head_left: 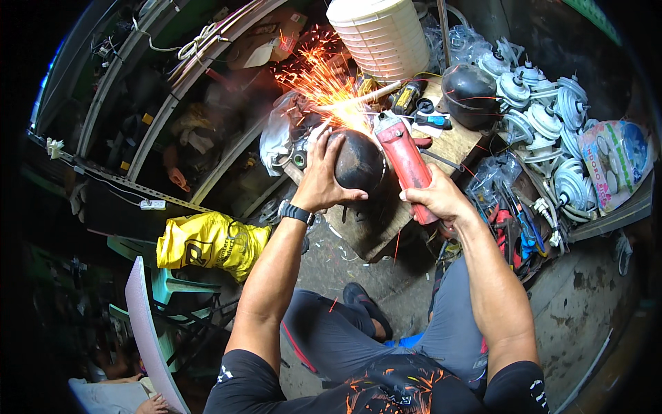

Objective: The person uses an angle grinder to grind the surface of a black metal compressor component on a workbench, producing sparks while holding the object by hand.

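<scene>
My left hand [323, 172] grips the left side of a dark, scuffed, rounded metal shell [360, 162] on a worn wooden board [469, 141]. My right hand [436, 195] is wrapped round the red body of an angle grinder [403, 159], whose head is at the shell's upper right side. Bright orange sparks [334, 96] spray up and left from there, hiding part of the cut. A second dark shell [469, 95] rests at the back right of the board, beside a yellow and black power tool [408, 96].
A white slatted bucket [376, 34] stands behind. Several pale disc fittings [538, 131] and tools [517, 228] lie right. A yellow bag [207, 245], metal shelf rails [155, 131] and a green plastic chair [169, 290] are left. Part of another person [110, 397] shows at lower left.
</scene>
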`<state>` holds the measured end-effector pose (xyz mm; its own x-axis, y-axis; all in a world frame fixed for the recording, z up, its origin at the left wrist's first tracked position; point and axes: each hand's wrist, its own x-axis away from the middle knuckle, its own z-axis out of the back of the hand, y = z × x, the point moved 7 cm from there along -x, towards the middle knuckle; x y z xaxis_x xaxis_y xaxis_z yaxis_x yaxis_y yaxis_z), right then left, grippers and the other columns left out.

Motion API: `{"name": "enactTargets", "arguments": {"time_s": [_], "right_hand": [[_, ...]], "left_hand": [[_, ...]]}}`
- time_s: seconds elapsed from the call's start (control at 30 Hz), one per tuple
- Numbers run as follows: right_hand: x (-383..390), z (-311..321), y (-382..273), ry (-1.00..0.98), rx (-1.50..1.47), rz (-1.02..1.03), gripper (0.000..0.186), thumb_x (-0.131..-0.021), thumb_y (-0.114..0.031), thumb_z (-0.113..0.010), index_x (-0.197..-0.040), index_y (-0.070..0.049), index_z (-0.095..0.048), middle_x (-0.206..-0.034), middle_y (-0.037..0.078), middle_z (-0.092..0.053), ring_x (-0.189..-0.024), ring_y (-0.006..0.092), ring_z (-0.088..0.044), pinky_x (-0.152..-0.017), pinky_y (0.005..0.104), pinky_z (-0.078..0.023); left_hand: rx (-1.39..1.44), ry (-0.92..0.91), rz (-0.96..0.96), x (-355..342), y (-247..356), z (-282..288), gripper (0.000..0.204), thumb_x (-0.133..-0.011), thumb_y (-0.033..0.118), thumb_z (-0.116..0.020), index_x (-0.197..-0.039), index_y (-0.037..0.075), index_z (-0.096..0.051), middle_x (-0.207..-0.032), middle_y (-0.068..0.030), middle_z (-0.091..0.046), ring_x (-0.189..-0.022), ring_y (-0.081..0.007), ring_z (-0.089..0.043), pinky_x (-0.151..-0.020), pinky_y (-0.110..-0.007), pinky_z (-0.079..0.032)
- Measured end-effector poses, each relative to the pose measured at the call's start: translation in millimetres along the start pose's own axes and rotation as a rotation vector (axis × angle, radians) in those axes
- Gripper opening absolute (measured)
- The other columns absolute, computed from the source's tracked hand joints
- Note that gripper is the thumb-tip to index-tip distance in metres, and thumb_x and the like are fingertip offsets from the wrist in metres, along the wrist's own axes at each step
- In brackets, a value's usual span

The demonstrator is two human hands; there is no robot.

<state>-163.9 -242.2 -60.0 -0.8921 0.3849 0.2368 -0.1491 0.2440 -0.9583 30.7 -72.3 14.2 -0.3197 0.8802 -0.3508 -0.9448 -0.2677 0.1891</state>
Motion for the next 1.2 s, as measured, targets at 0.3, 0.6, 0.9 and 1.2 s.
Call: {"name": "enactTargets", "arguments": {"time_s": [0.3,0.6,0.9,1.2], "right_hand": [[10.3,0.2,-8.0,-0.018,0.000,-0.039,0.064,-0.082,-0.010,-0.088,-0.132,0.002,-0.050,-0.099,0.012,-0.069,-0.073,0.0181,-0.071,-0.064,0.0350,-0.060],[10.5,9.7,-0.9,-0.005,0.056,-0.009,0.060,-0.082,-0.013,-0.089,-0.129,0.002,-0.054,-0.100,0.012,-0.071,-0.075,0.0176,-0.072,-0.067,0.0348,-0.060],[-1.1,2.5,-0.5,-0.018,-0.001,-0.031,0.066,-0.083,-0.011,-0.089,-0.134,0.001,-0.050,-0.101,0.012,-0.071,-0.075,0.0183,-0.072,-0.066,0.0350,-0.061],[-1.3,1.6,-5.2,-0.030,-0.004,0.002,0.060,-0.082,-0.008,-0.088,-0.130,0.001,-0.052,-0.100,0.011,-0.070,-0.073,0.0181,-0.071,-0.065,0.0351,-0.061]], "left_hand": [[-0.012,0.026,0.140,-2.0,5.9,1.5,0.127,-0.058,0.062,-0.098,-0.160,0.009,-0.044,-0.168,-0.0258,-0.033,-0.155,-0.0499,-0.032,-0.125,-0.061,-0.037],[-0.029,0.075,0.172,-3.7,8.5,-1.0,0.126,-0.059,0.062,-0.098,-0.160,0.009,-0.044,-0.166,-0.0293,-0.033,-0.154,-0.0511,-0.032,-0.125,-0.062,-0.035],[-0.014,0.090,0.147,-4.3,11.8,0.2,0.126,-0.058,0.060,-0.099,-0.159,0.008,-0.045,-0.166,-0.0277,-0.033,-0.153,-0.0508,-0.033,-0.125,-0.062,-0.034],[-0.001,0.065,0.199,-4.5,11.7,1.3,0.119,-0.061,0.058,-0.097,-0.154,0.005,-0.047,-0.169,-0.0205,-0.034,-0.157,-0.0459,-0.032,-0.129,-0.058,-0.030]]}}
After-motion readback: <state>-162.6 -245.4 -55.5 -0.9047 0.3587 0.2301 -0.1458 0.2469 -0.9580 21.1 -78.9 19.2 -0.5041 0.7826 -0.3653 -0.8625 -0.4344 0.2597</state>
